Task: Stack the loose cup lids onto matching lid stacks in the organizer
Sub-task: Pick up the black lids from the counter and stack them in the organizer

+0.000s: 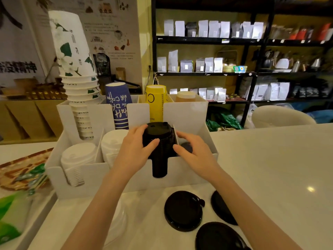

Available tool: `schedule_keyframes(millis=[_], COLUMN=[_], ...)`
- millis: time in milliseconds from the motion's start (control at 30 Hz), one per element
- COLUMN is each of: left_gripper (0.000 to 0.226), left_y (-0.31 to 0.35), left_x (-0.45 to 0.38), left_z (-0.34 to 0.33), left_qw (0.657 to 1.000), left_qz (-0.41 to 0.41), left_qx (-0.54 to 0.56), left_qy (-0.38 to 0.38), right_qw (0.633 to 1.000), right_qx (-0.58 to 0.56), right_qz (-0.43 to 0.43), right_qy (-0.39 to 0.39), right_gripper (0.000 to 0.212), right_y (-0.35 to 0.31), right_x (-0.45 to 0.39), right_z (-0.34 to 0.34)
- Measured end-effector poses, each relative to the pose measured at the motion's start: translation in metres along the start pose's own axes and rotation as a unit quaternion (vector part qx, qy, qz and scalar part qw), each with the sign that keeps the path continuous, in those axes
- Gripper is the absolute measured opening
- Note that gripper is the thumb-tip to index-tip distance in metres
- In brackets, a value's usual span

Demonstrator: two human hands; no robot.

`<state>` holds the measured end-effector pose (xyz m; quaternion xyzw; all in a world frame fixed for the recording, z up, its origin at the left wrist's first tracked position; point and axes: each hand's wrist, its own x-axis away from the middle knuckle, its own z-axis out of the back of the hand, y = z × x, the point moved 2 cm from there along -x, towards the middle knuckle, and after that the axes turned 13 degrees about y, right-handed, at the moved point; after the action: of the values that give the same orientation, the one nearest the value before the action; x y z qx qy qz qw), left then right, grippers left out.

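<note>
Steadying the black lid stack (pixel 158 141) in the organizer (pixel 189 170): your left hand (pixel 134 150) wraps its left flank, thumb across the front; your right hand (pixel 191 150) rests open, fingers spread, just beside its right side, gripping nothing. Stack axis: upright, slightly tilted. Loose black lids (pixel 182 210), three, flat on the table (pixel 279 168), below and nearer your right hand. White lid stacks (pixel 77 159): left compartments.

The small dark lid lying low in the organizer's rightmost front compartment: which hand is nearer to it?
Right. The right hand hovers directly over that small dark lid, its fingers partly covering it; the left hand is across the divider, on the tall black lid stack.
</note>
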<state>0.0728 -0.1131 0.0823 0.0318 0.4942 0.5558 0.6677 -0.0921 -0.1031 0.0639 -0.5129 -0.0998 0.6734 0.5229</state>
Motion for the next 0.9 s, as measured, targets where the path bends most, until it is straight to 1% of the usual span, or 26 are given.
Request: schedule_keyframes(millis=[133, 200, 233, 300, 367, 433, 533, 600, 667, 700, 767, 900], left_gripper=[0.048, 0.039, 0.034, 0.029, 0.027, 0.026, 0.027, 0.030, 0.035, 0.039, 0.047, 0.062], left_y=[0.017, 0.024, 0.032, 0.042, 0.051, 0.060, 0.072, 0.075, 0.074, 0.072, 0.069, 0.061], left_x=[0.007, 0.010, 0.013, 0.021, 0.029, 0.040, 0.056, 0.069, 0.084, 0.092, 0.106, 0.122], left_z=[0.001, 0.004, 0.004, 0.001, -0.007, -0.017, -0.033, -0.048, -0.067, -0.078, -0.094, -0.110], left_qw=[0.997, 0.991, 0.988, 0.984, 0.983, 0.981, 0.973, 0.969, 0.958, 0.952, 0.943, 0.929], left_qz=[-0.052, -0.092, -0.113, -0.139, -0.143, -0.147, -0.150, -0.125, -0.081, -0.068, -0.076, -0.100], left_qx=[-0.019, 0.001, 0.021, 0.054, 0.080, 0.117, 0.170, 0.185, 0.189, 0.176, 0.119, 0.027], left_qy=[0.046, 0.096, 0.107, 0.101, 0.081, 0.045, -0.032, -0.105, -0.199, -0.242, -0.300, -0.356], right_qw=[0.999, 0.998, 0.997, 0.994, 0.989, 0.983, 0.973, 0.965, 0.957, 0.955, 0.953, 0.953], right_qx=[0.019, 0.032, 0.045, 0.071, 0.101, 0.122, 0.153, 0.165, 0.169, 0.171, 0.174, 0.166], right_qz=[-0.032, -0.047, -0.056, -0.073, -0.096, -0.126, -0.160, -0.190, -0.218, -0.226, -0.234, -0.241], right_qy=[0.005, 0.005, 0.013, 0.030, 0.049, 0.062, 0.071, 0.079, 0.085, 0.086, 0.086, 0.082], right_gripper=[0.046, 0.045, 0.044, 0.042, 0.041, 0.042, 0.042, 0.044, 0.048, 0.050, 0.052, 0.051], right_y=[0.006, 0.011, 0.015, 0.025, 0.036, 0.046, 0.060, 0.070, 0.076, 0.078, 0.079, 0.076], right_x=[0.024, 0.033, 0.040, 0.057, 0.077, 0.098, 0.123, 0.136, 0.146, 0.150, 0.155, 0.158], right_z=[0.027, 0.034, 0.040, 0.053, 0.067, 0.079, 0.095, 0.102, 0.106, 0.107, 0.107, 0.104])
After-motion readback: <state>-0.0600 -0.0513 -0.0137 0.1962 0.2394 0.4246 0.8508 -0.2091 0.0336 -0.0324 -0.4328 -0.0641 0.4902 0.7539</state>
